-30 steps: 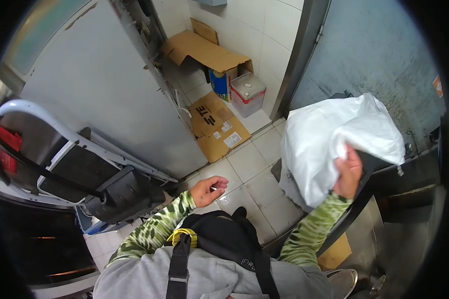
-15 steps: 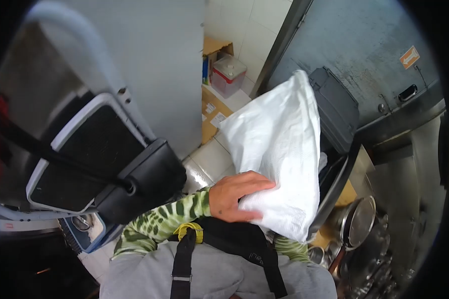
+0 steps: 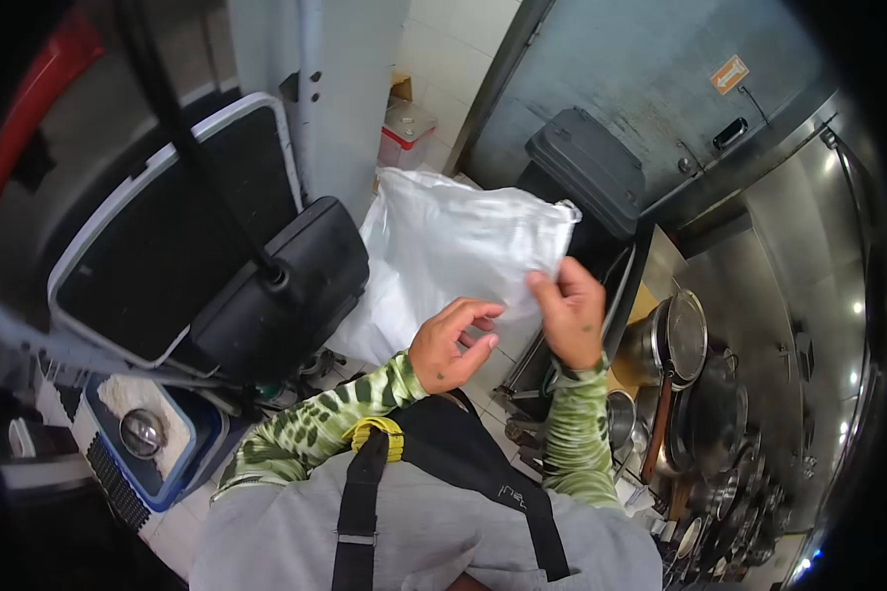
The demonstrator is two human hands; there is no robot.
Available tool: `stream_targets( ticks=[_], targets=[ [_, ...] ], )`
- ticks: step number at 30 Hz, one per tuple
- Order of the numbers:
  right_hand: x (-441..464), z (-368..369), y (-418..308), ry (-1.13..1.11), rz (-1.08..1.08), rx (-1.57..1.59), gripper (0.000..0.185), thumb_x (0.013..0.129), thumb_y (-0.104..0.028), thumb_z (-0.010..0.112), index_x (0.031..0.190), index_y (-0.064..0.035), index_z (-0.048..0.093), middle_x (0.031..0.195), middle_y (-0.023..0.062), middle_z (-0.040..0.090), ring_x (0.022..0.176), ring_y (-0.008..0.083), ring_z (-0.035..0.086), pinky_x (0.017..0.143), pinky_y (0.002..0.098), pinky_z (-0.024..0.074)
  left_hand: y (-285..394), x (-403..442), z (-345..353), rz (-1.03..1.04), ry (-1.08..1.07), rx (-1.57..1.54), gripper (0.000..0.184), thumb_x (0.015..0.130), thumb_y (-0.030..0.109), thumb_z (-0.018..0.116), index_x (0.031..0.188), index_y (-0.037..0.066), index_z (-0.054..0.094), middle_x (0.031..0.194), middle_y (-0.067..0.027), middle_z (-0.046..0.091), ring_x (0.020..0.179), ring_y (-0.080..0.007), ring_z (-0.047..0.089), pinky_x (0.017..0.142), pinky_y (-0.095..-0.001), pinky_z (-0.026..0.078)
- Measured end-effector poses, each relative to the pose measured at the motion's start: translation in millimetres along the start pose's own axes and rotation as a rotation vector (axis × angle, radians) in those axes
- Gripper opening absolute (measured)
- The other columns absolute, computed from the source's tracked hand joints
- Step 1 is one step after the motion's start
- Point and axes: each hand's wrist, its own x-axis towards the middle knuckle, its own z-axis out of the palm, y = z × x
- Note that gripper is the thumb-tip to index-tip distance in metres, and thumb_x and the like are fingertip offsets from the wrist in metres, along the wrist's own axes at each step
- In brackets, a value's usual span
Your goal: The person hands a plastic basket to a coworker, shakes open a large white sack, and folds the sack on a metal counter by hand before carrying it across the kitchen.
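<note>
White bag (image 3: 443,227) hangs from your right hand (image 3: 574,320)

Your right hand is closed at the bag's edge, with the thumb pressing the white material against the fingers. Your left hand (image 3: 448,350) is half open, the fingers curved and the palm free; whether its fingertips touch the bag, I cannot tell. The bag is in front of you, between the black box (image 3: 301,286) at left and the grey lidded bin (image 3: 591,167) at right.
</note>
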Motion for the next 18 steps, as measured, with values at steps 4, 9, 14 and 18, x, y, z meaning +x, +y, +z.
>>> stream_targets(
  ticks=[4, 9, 14, 18],
  targets=[
    [-48.3, -39.1, -53.5, 0.32, -0.264, 0.107, 0.015, 0.096, -0.006, 0.061, 0.107, 0.0023, 0.065, 0.089, 0.002, 0.066, 0.076, 0.0077, 0.056, 0.068, 0.0247, 0.0458, -21.7, -49.6, -13.2, -0.041, 0.128, 0.108, 0.035, 0.088, 0.005, 0.064, 0.123, 0.002, 0.06, 0.108, -0.0116, 0.065, 0.096, -0.0191, 0.066, 0.076, -0.0298, 0.055],
    [-108.7, -75.2, -56.0, 0.134, 0.007, -0.335, 0.014, 0.089, -0.008, 0.068, 0.093, 0.0054, 0.067, 0.083, 0.0023, 0.065, 0.074, 0.0083, 0.053, 0.065, 0.0261, 0.0442, -60.7, -109.0, -30.7, -0.27, 0.155, 0.192, 0.033, 0.091, 0.01, 0.064, 0.123, 0.001, 0.06, 0.113, -0.0126, 0.068, 0.1, -0.0188, 0.067, 0.078, -0.0302, 0.054],
    [-214.6, -88.1, -86.9, 0.487, -0.507, 0.196, 0.038, 0.076, 0.003, 0.069, 0.113, 0.0054, 0.063, 0.107, 0.0176, 0.068, 0.097, 0.0245, 0.066, 0.088, 0.0389, 0.0513, -82.5, -102.7, -49.2, -0.186, 0.304, 0.094, 0.035, 0.094, 0.018, 0.064, 0.126, 0.004, 0.058, 0.115, -0.0113, 0.068, 0.107, -0.0186, 0.065, 0.085, -0.0292, 0.05],
    [-257.3, -88.5, -114.3, 0.547, -0.471, 0.183, 0.04, 0.074, -0.006, 0.078, 0.11, 0.0036, 0.063, 0.106, 0.0147, 0.068, 0.096, 0.0222, 0.064, 0.088, 0.0369, 0.0496, -150.9, -48.9, -47.1, -0.37, 0.217, -0.052, 0.035, 0.098, 0.025, 0.059, 0.124, 0.003, 0.058, 0.12, -0.0155, 0.066, 0.114, -0.0231, 0.061, 0.096, -0.0334, 0.046]
  ],
)
